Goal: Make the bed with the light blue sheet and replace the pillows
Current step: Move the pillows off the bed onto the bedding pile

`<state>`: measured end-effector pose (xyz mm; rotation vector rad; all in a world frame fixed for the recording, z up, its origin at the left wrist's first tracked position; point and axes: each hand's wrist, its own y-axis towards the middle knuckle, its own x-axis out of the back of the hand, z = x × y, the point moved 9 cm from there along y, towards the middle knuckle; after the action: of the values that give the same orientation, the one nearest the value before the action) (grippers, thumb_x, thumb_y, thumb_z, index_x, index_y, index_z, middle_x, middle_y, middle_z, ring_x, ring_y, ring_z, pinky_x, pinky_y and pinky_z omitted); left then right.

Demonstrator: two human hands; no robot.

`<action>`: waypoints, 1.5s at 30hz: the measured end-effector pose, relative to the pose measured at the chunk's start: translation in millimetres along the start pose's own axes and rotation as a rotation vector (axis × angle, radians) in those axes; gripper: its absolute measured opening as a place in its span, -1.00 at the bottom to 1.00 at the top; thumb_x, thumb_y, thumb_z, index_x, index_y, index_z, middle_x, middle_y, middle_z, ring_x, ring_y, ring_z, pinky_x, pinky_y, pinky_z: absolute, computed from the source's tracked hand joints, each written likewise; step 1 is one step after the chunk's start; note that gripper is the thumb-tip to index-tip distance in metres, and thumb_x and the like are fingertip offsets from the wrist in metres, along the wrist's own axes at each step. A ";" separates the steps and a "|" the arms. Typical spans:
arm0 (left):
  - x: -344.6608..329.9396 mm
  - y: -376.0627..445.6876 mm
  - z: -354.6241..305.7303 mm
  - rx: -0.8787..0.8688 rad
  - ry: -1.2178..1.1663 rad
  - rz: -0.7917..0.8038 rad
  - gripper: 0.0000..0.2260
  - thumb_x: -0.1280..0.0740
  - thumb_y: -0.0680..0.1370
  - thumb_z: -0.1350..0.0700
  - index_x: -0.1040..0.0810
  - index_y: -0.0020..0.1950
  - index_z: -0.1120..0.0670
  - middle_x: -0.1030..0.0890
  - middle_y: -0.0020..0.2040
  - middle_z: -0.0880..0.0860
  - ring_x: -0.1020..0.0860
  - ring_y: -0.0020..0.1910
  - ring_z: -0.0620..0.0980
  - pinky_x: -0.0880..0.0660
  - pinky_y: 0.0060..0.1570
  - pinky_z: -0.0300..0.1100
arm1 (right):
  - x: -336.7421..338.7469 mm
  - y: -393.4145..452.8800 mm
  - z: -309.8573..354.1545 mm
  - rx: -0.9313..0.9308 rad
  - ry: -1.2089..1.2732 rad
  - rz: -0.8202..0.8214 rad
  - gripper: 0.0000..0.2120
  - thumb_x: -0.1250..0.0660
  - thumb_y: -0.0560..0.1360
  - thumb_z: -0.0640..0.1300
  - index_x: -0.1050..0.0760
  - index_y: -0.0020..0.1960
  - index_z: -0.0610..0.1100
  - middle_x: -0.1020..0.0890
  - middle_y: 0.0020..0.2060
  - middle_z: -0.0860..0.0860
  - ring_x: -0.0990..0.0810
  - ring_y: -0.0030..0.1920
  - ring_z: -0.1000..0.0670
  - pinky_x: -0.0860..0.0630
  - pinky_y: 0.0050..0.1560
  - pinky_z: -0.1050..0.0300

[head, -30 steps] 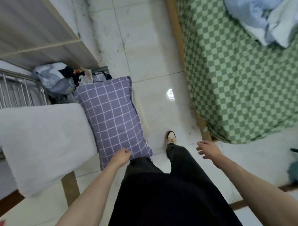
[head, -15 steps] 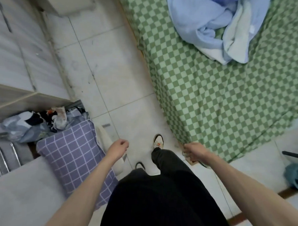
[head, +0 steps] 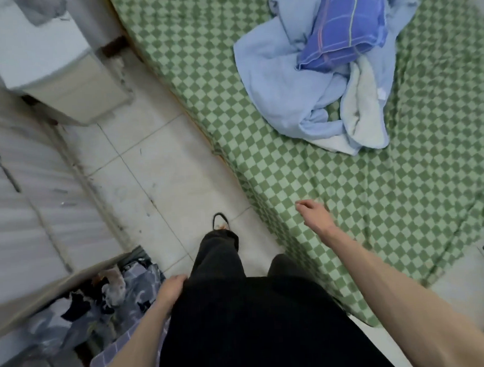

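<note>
We count 1 bed (head: 333,196) under a green checked cover, 1 crumpled light blue sheet (head: 280,79) lying far on it, and 1 blue plaid pillow (head: 342,26) resting on top of the sheet. A 2nd pillow, the purple grid pillow (head: 112,355), shows only as a corner at near left, mostly hidden by the left arm. Our 2 hands are bare: the right hand (head: 315,214) hovers over the near bed edge, its grip loosely apart and empty; the left hand (head: 170,290) sits against the black trousers, fingers hidden, so we cannot tell its grip. A pile of clothes (head: 101,297) lies near left, blurred.
</note>
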<state>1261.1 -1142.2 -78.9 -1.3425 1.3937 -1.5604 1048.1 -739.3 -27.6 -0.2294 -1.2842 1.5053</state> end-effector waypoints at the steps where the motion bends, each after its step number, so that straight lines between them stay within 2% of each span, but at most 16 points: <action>1: 24.1 12.5 -18.6 -0.004 0.029 -0.028 -0.78 -0.22 0.70 0.13 -0.49 -0.14 0.07 -0.54 -0.09 0.08 -0.55 -0.18 -0.01 -0.50 -0.08 -0.18 | -5.6 4.4 -3.5 -0.046 -0.013 0.008 -0.65 -0.21 0.63 0.00 -0.56 0.33 -0.07 -0.60 0.21 0.02 -0.58 0.16 -0.04 -0.52 0.25 -0.02; 3: 60.6 30.0 -67.0 0.007 0.038 -0.020 -0.72 -0.20 0.69 0.18 -0.39 -0.23 0.06 -0.44 -0.28 0.05 -0.40 -0.40 -0.07 -0.34 -0.34 -0.16 | -19.1 3.2 -18.5 -0.173 -0.004 0.046 -0.72 -0.22 0.62 -0.06 -0.60 0.22 -0.12 -0.63 0.14 -0.04 -0.59 0.13 -0.09 -0.53 0.22 -0.04; 5: 92.6 37.7 -146.7 -0.027 0.047 -0.031 -0.79 -0.21 0.67 0.20 -0.41 -0.18 0.11 -0.44 -0.29 0.08 -0.39 -0.38 -0.01 -0.20 -0.34 -0.14 | -25.3 -2.3 -24.7 -0.285 0.083 0.056 -0.77 -0.23 0.61 -0.10 -0.62 0.07 -0.17 -0.65 0.03 -0.12 -0.61 0.02 -0.12 -0.56 0.06 0.00; 8: 114.7 28.8 -293.5 -0.213 0.162 -0.001 -0.87 -0.22 0.64 0.14 -0.48 -0.08 0.10 -0.56 -0.12 0.11 -0.51 -0.16 0.07 -0.32 -0.21 -0.12 | -30.6 -23.4 -32.4 -0.445 0.166 0.085 -0.73 -0.22 0.60 -0.13 -0.58 0.07 -0.30 -0.60 -0.12 -0.14 -0.53 -0.17 -0.08 -0.44 -0.20 0.09; 11: 114.1 14.6 -425.2 -0.419 0.232 0.060 -0.85 -0.24 0.64 0.07 -0.55 0.04 0.10 -0.66 0.08 0.11 -0.63 0.09 0.08 -0.44 -0.01 -0.09 | -39.6 -42.8 -30.1 -0.580 0.261 0.111 -0.83 -0.23 0.59 -0.16 -0.56 -0.09 -0.19 -0.57 -0.21 -0.09 -0.46 -0.28 -0.04 -0.35 -0.25 0.11; 15: 111.2 12.4 -568.5 -0.633 0.382 0.090 -0.77 -0.27 0.62 -0.09 -0.58 0.18 -0.03 -0.66 0.12 -0.06 -0.62 0.12 -0.05 -0.52 0.21 -0.03 | -39.4 0.3 12.7 -0.618 0.366 0.078 -0.86 -0.24 0.59 -0.19 -0.55 -0.05 -0.19 -0.55 -0.23 -0.09 -0.46 -0.26 -0.04 -0.38 -0.28 0.14; 19: 129.6 34.0 -612.2 -0.596 0.474 0.134 -0.75 -0.27 0.65 -0.06 -0.58 0.25 0.00 -0.66 0.15 -0.07 -0.63 0.09 -0.14 -0.52 0.14 -0.10 | -18.1 82.7 81.6 -0.576 0.465 0.069 -0.78 -0.20 0.60 -0.15 -0.55 0.12 -0.24 -0.65 -0.01 -0.17 -0.53 -0.16 -0.06 -0.47 -0.17 0.10; 23: 189.6 67.1 -644.1 -0.496 0.684 0.060 -0.80 -0.27 0.66 0.02 -0.60 0.16 0.08 -0.67 0.10 0.02 -0.64 0.09 0.01 -0.51 0.19 0.00 | 27.2 164.1 199.6 -0.432 0.554 0.050 -0.80 -0.20 0.58 -0.12 -0.56 0.05 -0.17 -0.60 -0.09 -0.07 -0.52 -0.15 -0.04 -0.43 -0.14 0.07; 26: 226.5 77.2 -651.2 -0.396 0.721 0.029 -0.79 -0.27 0.65 0.04 -0.60 0.09 0.15 -0.68 0.07 0.10 -0.65 0.06 0.07 -0.51 0.16 0.03 | 71.6 202.9 274.9 -0.301 0.547 0.016 -0.78 -0.23 0.57 -0.11 -0.55 -0.03 -0.26 -0.59 -0.15 -0.11 -0.51 -0.16 -0.02 -0.43 -0.12 0.07; 28: 236.4 82.7 -650.1 -0.298 0.728 0.059 -0.83 -0.27 0.65 0.04 -0.60 0.02 0.09 -0.69 0.07 0.11 -0.66 0.05 0.05 -0.54 0.11 0.05 | 100.3 225.9 316.1 -0.229 0.489 0.002 -0.72 -0.24 0.58 -0.09 -0.55 0.01 -0.31 -0.64 -0.07 -0.20 -0.58 -0.12 -0.07 -0.49 -0.06 0.03; 29: 235.2 88.3 -665.3 -0.291 0.729 0.080 -0.85 -0.28 0.65 0.02 -0.61 0.03 0.04 -0.69 0.08 0.08 -0.65 0.04 0.01 -0.54 0.08 0.04 | 116.0 239.2 335.6 -0.195 0.464 -0.009 -0.70 -0.24 0.59 -0.06 -0.57 0.07 -0.29 -0.67 0.00 -0.17 -0.62 -0.04 -0.11 -0.52 0.03 -0.02; 32: 181.8 126.0 -788.2 -0.365 0.678 0.151 -0.78 -0.28 0.65 -0.03 -0.59 0.23 0.01 -0.67 0.10 -0.02 -0.63 0.09 -0.03 -0.56 0.07 -0.04 | 190.2 294.7 377.5 -0.152 0.429 -0.166 -0.71 -0.23 0.62 0.04 -0.59 0.19 -0.09 -0.65 0.14 0.02 -0.59 0.11 -0.03 -0.48 0.15 0.04; 36: 28.0 157.9 -914.8 -0.459 0.697 0.373 -0.88 -0.26 0.67 -0.01 -0.53 0.10 0.00 -0.66 0.13 0.07 -0.63 0.14 0.12 -0.45 0.00 -0.10 | 274.8 353.8 375.0 -0.235 0.379 -0.379 -0.70 -0.23 0.62 0.07 -0.55 0.26 -0.01 -0.64 0.19 0.05 -0.59 0.14 -0.03 -0.44 0.08 0.12; 40: -102.1 166.6 -1002.9 -0.443 0.328 0.503 -0.87 -0.24 0.68 -0.06 -0.51 0.14 -0.06 -0.57 0.13 -0.03 -0.53 0.12 -0.04 -0.49 0.15 -0.04 | 368.2 413.1 361.1 -0.236 0.269 -0.601 -0.65 -0.30 0.58 0.05 -0.56 0.32 -0.05 -0.63 0.26 0.02 -0.56 0.26 -0.05 -0.37 0.13 0.16; 43: -176.2 183.4 -1047.6 -0.394 0.076 0.552 -0.69 -0.21 0.66 -0.18 -0.55 0.29 -0.07 -0.62 0.13 -0.20 -0.55 0.04 -0.24 -0.52 0.02 -0.14 | 443.9 459.5 330.7 -0.247 0.166 -0.759 -0.55 -0.33 0.54 0.07 -0.53 0.36 -0.10 -0.59 0.31 -0.04 -0.50 0.35 -0.08 -0.37 0.35 0.06; 45: -195.4 194.4 -1066.0 -0.365 -0.009 0.563 -0.55 -0.23 0.62 -0.27 -0.53 0.40 -0.05 -0.63 0.26 -0.14 -0.58 0.14 -0.16 -0.51 0.16 -0.08 | 471.4 485.1 321.4 -0.247 0.178 -0.754 -0.39 -0.36 0.51 0.16 -0.39 0.47 -0.10 -0.47 0.42 -0.06 -0.38 0.45 -0.10 -0.29 0.46 0.01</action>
<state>270.5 -684.5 -225.5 -1.0123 1.9094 -0.9581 351.9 -465.9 -64.9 -0.0232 -1.2199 0.6727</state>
